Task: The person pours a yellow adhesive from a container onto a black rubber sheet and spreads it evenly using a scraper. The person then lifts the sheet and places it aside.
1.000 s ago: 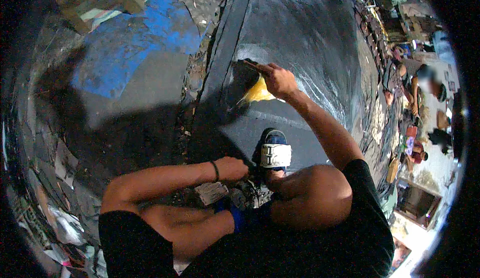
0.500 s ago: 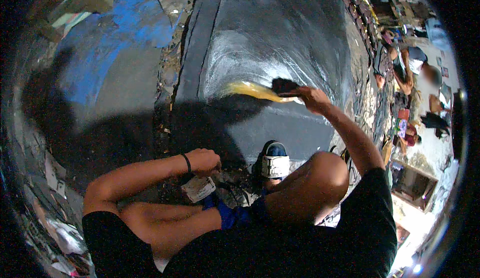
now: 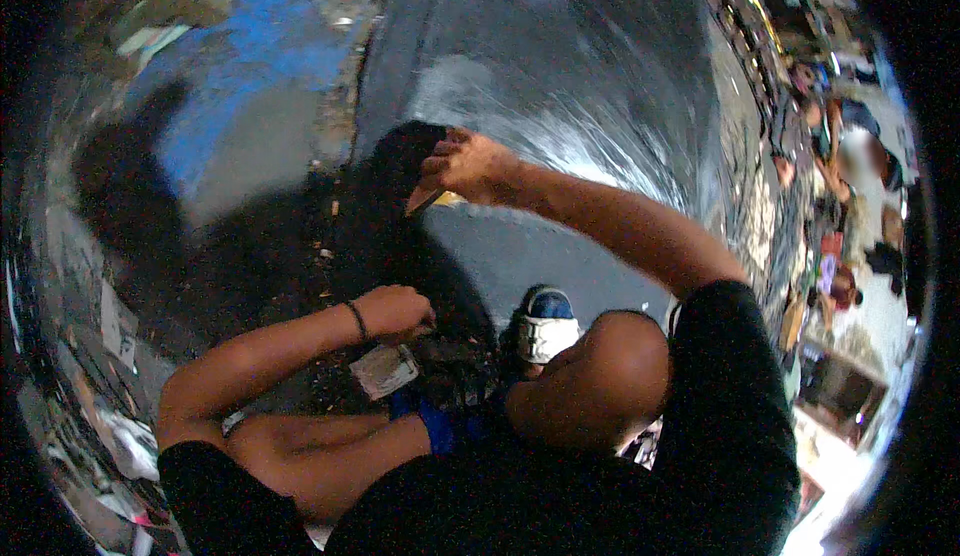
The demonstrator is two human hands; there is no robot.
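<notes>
My right hand (image 3: 470,168) reaches across a long dark sheet (image 3: 560,66), near its left edge. Its fingers are closed on a thin, flat, tan spreader (image 3: 424,197) that tilts down to the sheet. A small patch of yellow liquid (image 3: 449,199) shows beside the spreader, mostly hidden by my hand. Beyond it the sheet has a shiny, wet-looking, streaked film; the nearer part is dull grey. My left hand (image 3: 395,313), with a dark wristband, is curled in a fist above my left sandal (image 3: 384,371). What it holds, if anything, is hidden.
My right sandal (image 3: 549,336) with a pale strap is at the sheet's near edge. Blue-stained ground (image 3: 270,56) lies to the left, with a wooden block (image 3: 180,1) at far left. Scraps (image 3: 750,186) line the right side, where other people (image 3: 850,151) sit farther off.
My right hand has swept left across the sheet with the spreader. The long yellow streak is now mostly out of sight. My left hand has barely moved.
</notes>
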